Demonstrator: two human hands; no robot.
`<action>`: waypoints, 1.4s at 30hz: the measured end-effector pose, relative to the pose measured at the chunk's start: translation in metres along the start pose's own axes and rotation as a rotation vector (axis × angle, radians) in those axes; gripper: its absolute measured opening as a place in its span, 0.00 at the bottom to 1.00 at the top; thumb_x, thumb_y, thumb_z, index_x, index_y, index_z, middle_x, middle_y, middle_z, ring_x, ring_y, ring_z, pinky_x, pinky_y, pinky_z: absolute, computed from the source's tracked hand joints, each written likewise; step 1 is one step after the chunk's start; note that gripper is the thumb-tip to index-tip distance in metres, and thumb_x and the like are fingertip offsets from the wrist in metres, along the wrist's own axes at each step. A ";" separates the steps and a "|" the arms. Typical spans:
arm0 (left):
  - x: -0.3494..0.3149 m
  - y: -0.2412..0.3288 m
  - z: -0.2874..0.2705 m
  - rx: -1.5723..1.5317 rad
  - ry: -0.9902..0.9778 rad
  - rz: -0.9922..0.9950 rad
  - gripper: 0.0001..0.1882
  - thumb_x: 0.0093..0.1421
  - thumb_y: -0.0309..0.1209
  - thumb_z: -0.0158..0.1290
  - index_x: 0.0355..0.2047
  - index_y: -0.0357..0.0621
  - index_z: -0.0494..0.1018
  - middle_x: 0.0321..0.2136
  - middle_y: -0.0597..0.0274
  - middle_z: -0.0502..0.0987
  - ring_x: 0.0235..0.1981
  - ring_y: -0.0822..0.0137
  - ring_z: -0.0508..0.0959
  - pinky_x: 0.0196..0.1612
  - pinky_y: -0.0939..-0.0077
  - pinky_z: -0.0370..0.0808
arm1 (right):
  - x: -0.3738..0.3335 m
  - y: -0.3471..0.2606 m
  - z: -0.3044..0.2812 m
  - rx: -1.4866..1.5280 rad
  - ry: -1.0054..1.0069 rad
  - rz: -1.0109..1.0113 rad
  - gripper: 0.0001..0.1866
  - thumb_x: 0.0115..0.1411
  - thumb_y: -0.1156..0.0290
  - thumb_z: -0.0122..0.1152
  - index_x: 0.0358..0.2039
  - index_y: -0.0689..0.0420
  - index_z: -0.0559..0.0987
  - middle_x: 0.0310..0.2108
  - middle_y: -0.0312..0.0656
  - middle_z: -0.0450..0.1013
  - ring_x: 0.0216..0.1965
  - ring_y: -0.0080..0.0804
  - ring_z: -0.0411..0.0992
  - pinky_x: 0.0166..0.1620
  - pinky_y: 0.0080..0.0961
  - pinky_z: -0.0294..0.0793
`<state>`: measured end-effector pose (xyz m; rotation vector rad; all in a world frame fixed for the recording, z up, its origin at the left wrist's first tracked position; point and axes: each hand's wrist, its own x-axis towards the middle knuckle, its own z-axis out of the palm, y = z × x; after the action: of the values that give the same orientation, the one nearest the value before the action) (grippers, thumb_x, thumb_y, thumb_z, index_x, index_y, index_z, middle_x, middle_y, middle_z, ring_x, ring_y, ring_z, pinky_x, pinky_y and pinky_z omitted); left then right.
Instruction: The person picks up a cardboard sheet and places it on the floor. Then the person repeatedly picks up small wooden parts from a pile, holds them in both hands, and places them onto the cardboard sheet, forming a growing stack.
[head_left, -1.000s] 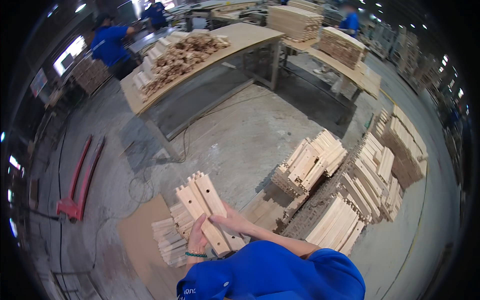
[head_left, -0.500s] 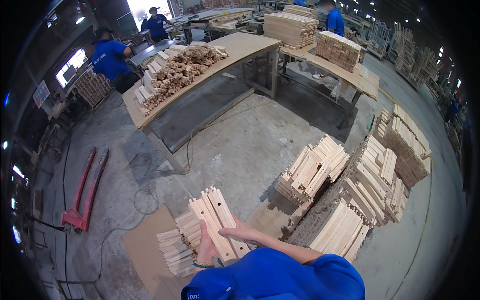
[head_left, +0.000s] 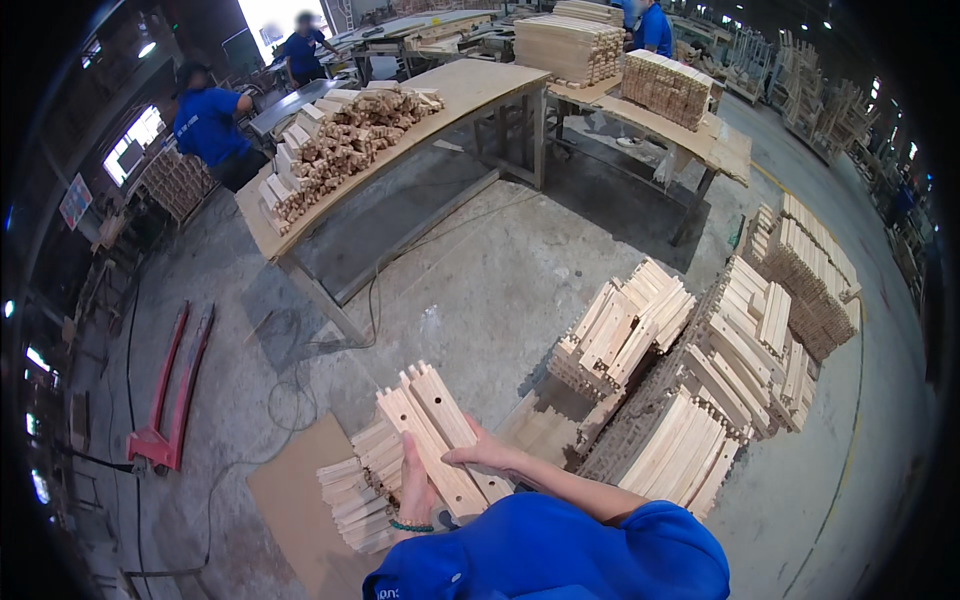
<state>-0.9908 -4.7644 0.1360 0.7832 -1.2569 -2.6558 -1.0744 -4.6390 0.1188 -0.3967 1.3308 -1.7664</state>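
Observation:
Two or more pale wooden rails [head_left: 425,438], with round holes and dowel pegs at their far ends, are held together in front of my body. My left hand [head_left: 416,478], with a beaded bracelet at the wrist, grips them along the left side. From the right, my right hand [head_left: 480,450] wraps round the right-hand rail, its thumb lying across the top. Below and to the left, a low stack of similar rails [head_left: 350,495] rests on a brown board [head_left: 285,490] on the floor. My body hides the near ends of the held rails.
Stacks of rails [head_left: 625,325] and longer rows [head_left: 680,450] stand at the right. A worktable [head_left: 480,85] ahead bears a heap of wooden pieces [head_left: 345,140]; another table [head_left: 725,150] holds stacked wood. A red pallet jack [head_left: 160,440] sits left. Several people in blue work behind.
The held rails and both hands have shifted slightly upward, and a gap between the two rails shows more clearly. The surroundings have slid a little left in view.

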 end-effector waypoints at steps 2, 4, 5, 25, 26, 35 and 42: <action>0.002 0.007 0.005 0.054 0.007 -0.004 0.30 0.61 0.45 0.46 0.54 0.33 0.57 0.47 0.51 0.69 0.47 0.62 0.72 0.47 0.69 0.72 | 0.001 -0.006 -0.002 0.061 0.003 -0.010 0.44 0.46 0.70 0.64 0.60 0.58 0.51 0.51 0.45 0.61 0.50 0.32 0.62 0.49 0.26 0.66; 0.002 0.014 0.011 0.136 0.015 -0.018 0.26 0.59 0.36 0.52 0.52 0.31 0.60 0.45 0.52 0.70 0.44 0.63 0.73 0.45 0.70 0.73 | 0.001 -0.012 -0.002 0.138 -0.017 0.017 0.42 0.46 0.72 0.63 0.60 0.60 0.52 0.50 0.44 0.61 0.50 0.32 0.63 0.49 0.26 0.67; 0.002 0.019 0.015 0.095 0.014 -0.002 0.25 0.58 0.34 0.52 0.51 0.31 0.61 0.44 0.52 0.71 0.43 0.63 0.74 0.44 0.71 0.74 | 0.001 -0.016 -0.001 0.098 0.033 -0.027 0.42 0.45 0.73 0.62 0.59 0.61 0.52 0.50 0.45 0.62 0.49 0.32 0.63 0.48 0.25 0.67; -0.004 -0.026 -0.042 -0.581 -0.196 -0.178 0.39 0.53 0.54 0.53 0.56 0.40 0.58 0.53 0.53 0.66 0.51 0.62 0.69 0.54 0.65 0.68 | -0.012 -0.030 0.017 -0.362 0.148 0.196 0.29 0.56 0.59 0.57 0.52 0.65 0.64 0.46 0.47 0.68 0.47 0.35 0.66 0.50 0.27 0.63; -0.006 -0.030 -0.049 -0.622 -0.207 -0.187 0.39 0.53 0.54 0.53 0.56 0.41 0.58 0.53 0.53 0.66 0.51 0.62 0.69 0.54 0.65 0.68 | -0.008 -0.021 0.024 -0.426 0.184 0.171 0.29 0.57 0.58 0.56 0.52 0.65 0.64 0.47 0.48 0.67 0.48 0.36 0.65 0.51 0.28 0.62; -0.005 -0.061 -0.161 -0.823 0.204 -0.189 0.30 0.59 0.49 0.44 0.55 0.41 0.60 0.49 0.53 0.69 0.48 0.60 0.72 0.52 0.64 0.69 | 0.068 0.051 0.096 -0.556 -0.063 0.315 0.26 0.56 0.62 0.58 0.50 0.65 0.67 0.46 0.49 0.69 0.47 0.33 0.67 0.50 0.27 0.65; -0.027 -0.097 -0.307 -0.868 0.539 -0.105 0.33 0.54 0.51 0.50 0.54 0.42 0.61 0.47 0.55 0.71 0.46 0.60 0.73 0.51 0.64 0.69 | 0.131 0.185 0.133 -0.861 -0.430 0.540 0.36 0.48 0.67 0.61 0.57 0.61 0.59 0.47 0.54 0.68 0.50 0.45 0.67 0.52 0.32 0.64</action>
<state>-0.8051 -4.9055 -0.0871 1.2456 0.0793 -2.4079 -0.9762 -4.8339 -0.0273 -0.7441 1.6199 -0.5613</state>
